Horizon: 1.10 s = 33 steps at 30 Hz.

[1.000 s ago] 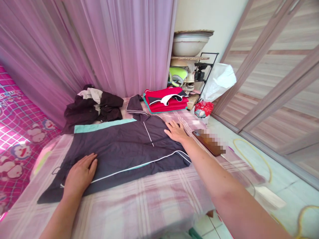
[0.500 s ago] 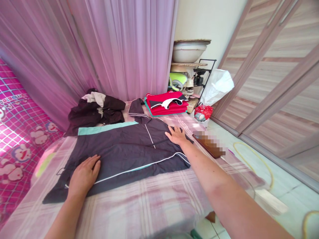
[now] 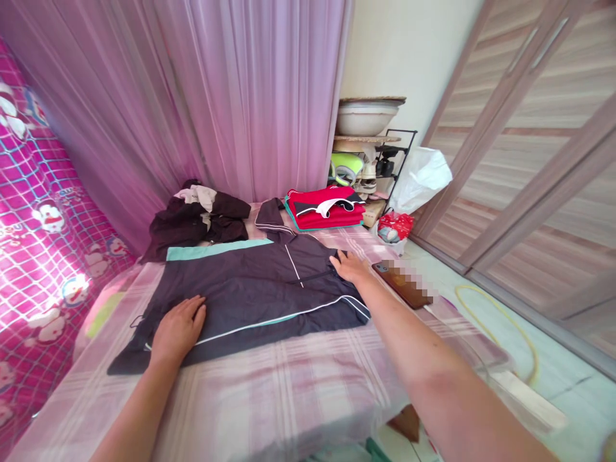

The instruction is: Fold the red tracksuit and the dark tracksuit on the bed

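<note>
A dark grey hooded jacket (image 3: 250, 276) with white piping and a mint-green band lies spread on a plaid bed cover (image 3: 289, 385). Its hood (image 3: 275, 221) points away from me. My left hand (image 3: 179, 326) rests palm down on the jacket's lower left part, fingers stretched out. At the jacket's right edge, near the shoulder, my right hand (image 3: 353, 265) touches the fabric with slightly bent fingers that stand apart. The cloth under both palms is hidden.
Folded red garments (image 3: 327, 215) lie stacked behind the jacket, beside a heap of dark clothes (image 3: 197, 215). To the right is a phone (image 3: 402, 285) with a cable. A purple curtain (image 3: 250, 96), a black rack (image 3: 409, 147) and a wooden wardrobe (image 3: 520, 141) stand beyond.
My right hand has shifted slightly toward the jacket's right edge, its fingers less spread. The left hand stays flat on the fabric. The whole view has shifted a little.
</note>
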Tool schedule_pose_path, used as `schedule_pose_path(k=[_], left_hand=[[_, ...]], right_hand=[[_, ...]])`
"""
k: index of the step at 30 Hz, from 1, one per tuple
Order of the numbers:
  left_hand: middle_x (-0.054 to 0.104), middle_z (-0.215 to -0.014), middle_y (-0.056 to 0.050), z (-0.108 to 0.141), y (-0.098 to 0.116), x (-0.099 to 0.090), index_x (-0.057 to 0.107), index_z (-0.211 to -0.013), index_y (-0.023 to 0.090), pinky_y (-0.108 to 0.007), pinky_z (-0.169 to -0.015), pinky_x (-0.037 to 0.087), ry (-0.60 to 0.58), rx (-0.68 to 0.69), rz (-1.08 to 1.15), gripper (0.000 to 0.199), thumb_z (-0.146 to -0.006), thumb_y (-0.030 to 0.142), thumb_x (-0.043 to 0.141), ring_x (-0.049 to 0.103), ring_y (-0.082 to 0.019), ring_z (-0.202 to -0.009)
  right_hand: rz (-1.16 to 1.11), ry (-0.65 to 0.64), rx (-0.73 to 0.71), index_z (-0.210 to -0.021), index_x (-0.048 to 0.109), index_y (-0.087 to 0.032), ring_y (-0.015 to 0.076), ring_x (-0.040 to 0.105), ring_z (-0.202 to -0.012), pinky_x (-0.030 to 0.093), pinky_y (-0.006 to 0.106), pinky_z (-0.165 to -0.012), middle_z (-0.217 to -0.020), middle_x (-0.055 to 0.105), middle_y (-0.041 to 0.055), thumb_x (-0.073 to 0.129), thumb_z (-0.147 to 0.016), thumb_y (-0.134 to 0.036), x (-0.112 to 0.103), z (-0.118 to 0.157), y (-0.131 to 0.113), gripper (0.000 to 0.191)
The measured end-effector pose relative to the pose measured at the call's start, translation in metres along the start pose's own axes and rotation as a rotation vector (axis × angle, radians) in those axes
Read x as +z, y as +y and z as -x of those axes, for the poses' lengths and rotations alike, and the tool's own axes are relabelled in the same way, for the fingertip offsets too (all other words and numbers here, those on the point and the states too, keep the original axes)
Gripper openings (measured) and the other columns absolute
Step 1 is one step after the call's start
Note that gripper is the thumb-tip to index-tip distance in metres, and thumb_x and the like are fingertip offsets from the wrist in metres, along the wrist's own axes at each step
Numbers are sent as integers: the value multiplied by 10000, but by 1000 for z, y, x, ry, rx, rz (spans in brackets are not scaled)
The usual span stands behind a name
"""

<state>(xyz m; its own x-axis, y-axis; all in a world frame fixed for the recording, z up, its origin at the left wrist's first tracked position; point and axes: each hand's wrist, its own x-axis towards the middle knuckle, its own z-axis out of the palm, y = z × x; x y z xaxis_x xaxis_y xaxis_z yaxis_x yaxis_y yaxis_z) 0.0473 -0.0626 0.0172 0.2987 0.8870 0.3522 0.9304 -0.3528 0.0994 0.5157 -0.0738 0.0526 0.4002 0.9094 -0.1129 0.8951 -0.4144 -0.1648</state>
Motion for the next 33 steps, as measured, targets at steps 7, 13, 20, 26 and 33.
schedule_pose_path(k=[7, 13, 20, 26, 33], left_hand=[[683, -1278, -113, 0, 0, 4, 699, -1194, 169, -457, -1078, 442, -13, -20, -44, 515, -902, 408, 349, 606, -288, -1223], [640, -1348, -103, 1, 9, -3, 664, -1247, 184, -485, -1091, 410, -72, -67, -69, 513, -927, 393, 322, 566, -293, -1272], [637, -1352, -105, -1, 12, -9, 646, -1269, 173, -452, -1087, 416, -112, -87, -57, 520, -931, 391, 317, 560, -280, -1279], [620, -1375, -103, -2, 7, -5, 630, -1290, 170, -438, -1103, 402, -139, -84, -61, 537, -937, 400, 297, 543, -274, -1297], [605, -1393, -101, -11, 16, -21, 600, -1308, 158, -371, -1104, 401, -235, -87, -126, 516, -935, 353, 301, 534, -233, -1306]], right_hand=[[-12, 73, -321, -1546, 318, -286, 279, 188, -1500, 110, 596, -1178, -1628, 258, 93, 175, -1002, -576, 10, 52, -41, 633], [47, -43, -349, -1503, 409, -257, 253, 236, -1489, 132, 591, -1178, -1609, 306, 88, 228, -1026, -480, 18, 70, -31, 557], [-45, 137, -534, -1471, 461, -255, 226, 394, -1412, 186, 504, -1186, -1524, 459, 93, 224, -1030, -428, 3, 106, -55, 529], [88, -41, -598, -1545, 328, -256, 261, 241, -1490, 132, 547, -1193, -1619, 270, 98, 271, -1004, -543, 32, 122, -36, 616], [170, 32, -477, -1524, 378, -233, 253, 260, -1482, 101, 564, -1194, -1602, 314, 97, 228, -1017, -500, 28, 115, 1, 592]])
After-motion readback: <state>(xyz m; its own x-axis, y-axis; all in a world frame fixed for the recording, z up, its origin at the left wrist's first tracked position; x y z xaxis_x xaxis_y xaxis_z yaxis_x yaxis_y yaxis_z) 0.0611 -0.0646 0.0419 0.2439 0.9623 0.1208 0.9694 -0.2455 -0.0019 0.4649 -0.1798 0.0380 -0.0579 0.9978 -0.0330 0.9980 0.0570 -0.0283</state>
